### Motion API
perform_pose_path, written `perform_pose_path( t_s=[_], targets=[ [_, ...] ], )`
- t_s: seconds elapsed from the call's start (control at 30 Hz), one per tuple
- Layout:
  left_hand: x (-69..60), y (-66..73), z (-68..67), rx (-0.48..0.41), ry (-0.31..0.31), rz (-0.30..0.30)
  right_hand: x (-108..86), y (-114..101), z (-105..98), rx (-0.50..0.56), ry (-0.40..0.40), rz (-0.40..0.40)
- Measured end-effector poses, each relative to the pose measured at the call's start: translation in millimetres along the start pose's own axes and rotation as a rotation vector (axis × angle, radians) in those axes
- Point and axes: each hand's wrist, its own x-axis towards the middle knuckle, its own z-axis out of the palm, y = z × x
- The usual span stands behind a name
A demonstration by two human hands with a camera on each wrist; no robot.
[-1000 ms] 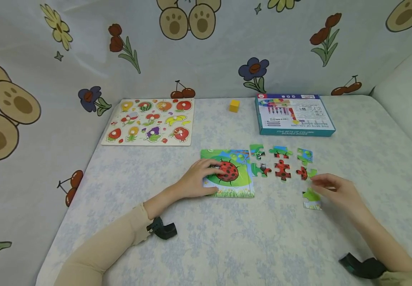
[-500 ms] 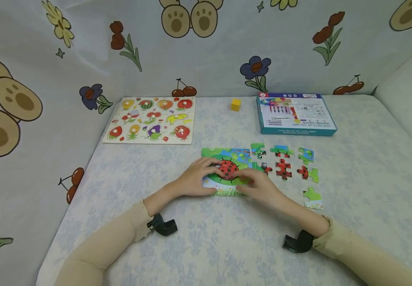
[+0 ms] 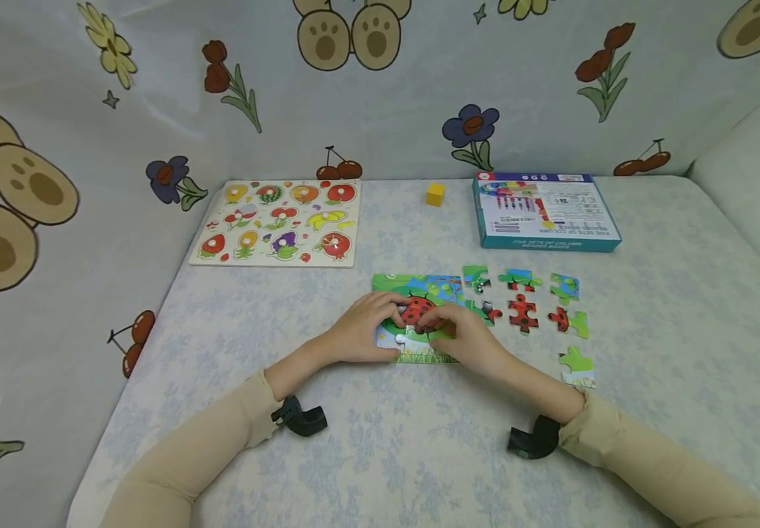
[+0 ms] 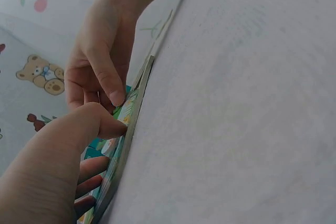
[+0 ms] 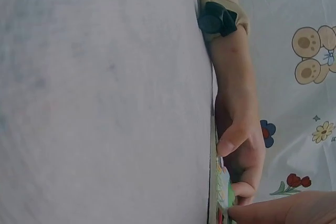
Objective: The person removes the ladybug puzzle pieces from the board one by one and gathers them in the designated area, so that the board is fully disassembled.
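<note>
A ladybug jigsaw board (image 3: pixel 429 286) lies on the table. My left hand (image 3: pixel 356 330) rests on its left side, fingers spread over the picture and thumb near the front edge; in the left wrist view the left hand (image 4: pixel 58 156) lies low over the board. My right hand (image 3: pixel 475 341) pinches a jigsaw piece (image 3: pixel 411 339), pale with some green, over the board's lower part; its fingers hide part of it. The right wrist view shows the piece (image 5: pixel 224 184) at the board, between both hands. I cannot tell whether it lies flat.
Several loose jigsaw pieces (image 3: pixel 522 314) lie right of the board, with a corner piece (image 3: pixel 578 367) nearer me. Behind stand a fruit peg puzzle (image 3: pixel 277 224), a yellow cube (image 3: pixel 435 194) and a blue-green box (image 3: pixel 548 213). A patterned cloth (image 3: pixel 406 110) hangs at the back.
My right hand has come left from the loose pieces to the board, then shifted slightly further left. A pale piece now shows at its fingertips. The left hand has stayed put.
</note>
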Motion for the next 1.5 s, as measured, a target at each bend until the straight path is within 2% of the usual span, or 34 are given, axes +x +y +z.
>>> perform_pose_path(
  t_s=[0.07, 0.2, 0.4, 0.47, 0.6, 0.7, 0.8, 0.93, 1.03, 1.1, 1.2, 1.3, 1.4, 1.5],
  targets=[
    [-0.4, -0.8, 0.2, 0.010, 0.002, -0.001, 0.2, 1, -1, 0.058, -0.002, 0.015],
    [0.0, -1.2, 0.6, 0.013, 0.006, 0.003, -3.3, 2, -11, 0.171, 0.004, 0.099],
    [0.0, 0.2, 0.4, 0.007, 0.000, 0.002, -29.4, 13, -52, 0.187, 0.009, 0.201],
    [-0.2, 0.5, 0.0, 0.008, 0.001, 0.002, -42.6, 18, -67, 0.168, 0.009, 0.236],
    [-1.4, 1.3, -1.1, 0.000, 0.005, -0.002, -68.2, 26, -93, 0.065, 0.003, 0.308],
    [-2.3, 1.3, -1.4, -0.024, 0.019, -0.011, -78.9, 32, -101, -0.022, -0.005, 0.321],
    [-2.3, 0.2, -0.4, -0.063, 0.044, -0.029, -81.1, 35, -103, -0.137, 0.027, 0.294],
    [-0.3, -2.1, 1.5, -0.156, 0.124, -0.074, -72.1, 30, -97, -0.233, 0.080, 0.264],
    [1.8, -2.0, -0.1, -0.186, 0.210, -0.106, -58.5, 21, -82, -0.191, 0.068, 0.222],
    [2.7, -2.5, -3.5, -0.166, 0.235, -0.123, -46.4, 14, -67, -0.151, 0.037, 0.169],
    [4.0, -6.6, -9.9, -0.074, 0.218, -0.153, -27.6, 1, -41, -0.093, -0.028, 0.067],
    [3.9, -14.7, -16.3, -0.003, 0.181, -0.192, -9.3, -11, -18, -0.057, -0.096, -0.002],
    [2.7, -22.5, -21.0, 0.026, 0.155, -0.239, 4.5, -19, 1, -0.068, -0.145, -0.037],
    [0.9, -27.4, -23.6, 0.024, 0.133, -0.259, 14.0, -25, 14, -0.106, -0.166, -0.058]
  ],
)
